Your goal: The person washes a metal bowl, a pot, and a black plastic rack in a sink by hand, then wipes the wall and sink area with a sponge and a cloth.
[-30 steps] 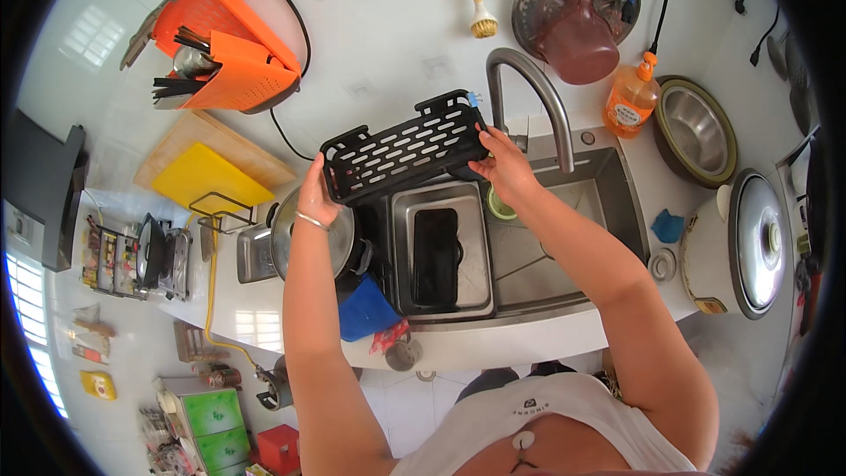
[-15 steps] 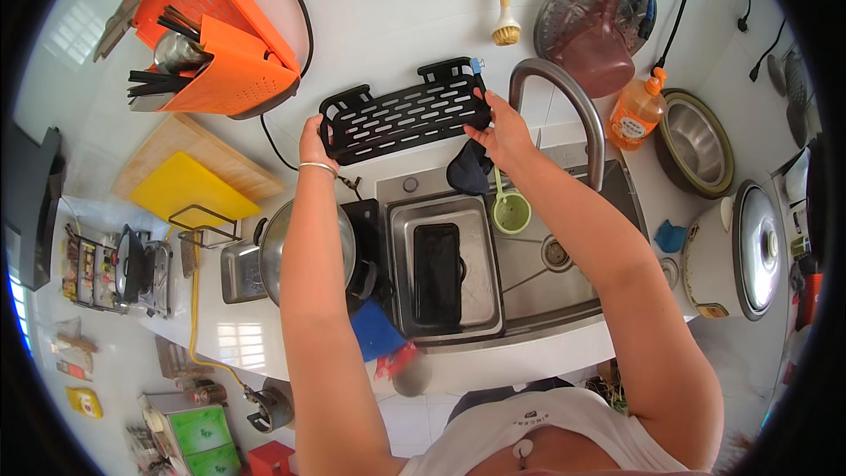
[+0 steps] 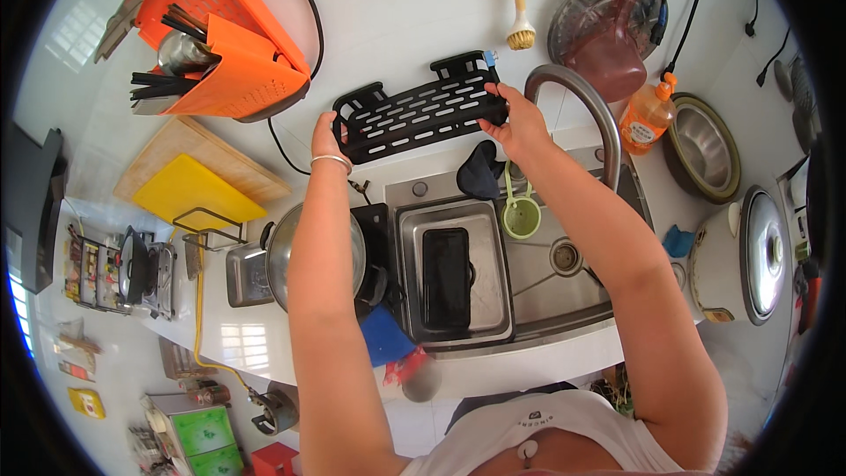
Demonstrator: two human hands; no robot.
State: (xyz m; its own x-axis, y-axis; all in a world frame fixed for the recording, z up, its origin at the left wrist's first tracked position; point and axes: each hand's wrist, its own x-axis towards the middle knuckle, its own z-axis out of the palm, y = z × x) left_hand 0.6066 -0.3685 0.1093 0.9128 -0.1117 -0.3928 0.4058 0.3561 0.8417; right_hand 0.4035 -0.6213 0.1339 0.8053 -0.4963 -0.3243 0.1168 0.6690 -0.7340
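Note:
A black slotted shelf rack (image 3: 421,112) is held up at the white tiled wall, above the back of the sink. My left hand (image 3: 327,139) grips its left end, and a bracelet circles that wrist. At the other end my right hand (image 3: 520,121) pinches the rack's lower right corner, thumb and fingers around its edge. Two raised brackets stand along the rack's back edge, the right one with a small blue piece at its tip. Just below the right hand, a dark cloth (image 3: 479,171) hangs at the sink's rear rim, beside a green strainer (image 3: 520,216).
The curved faucet (image 3: 577,79) rises close to my right hand. A steel basin (image 3: 498,286) with a black tray (image 3: 446,278) sits in the sink. An orange utensil holder (image 3: 242,75) hangs at left; a scrub brush (image 3: 518,0) and soap bottle (image 3: 648,115) are to the right.
The whole view has shifted slightly to one side. Both hands keep their hold on the rack, which stays at about the same place by the wall.

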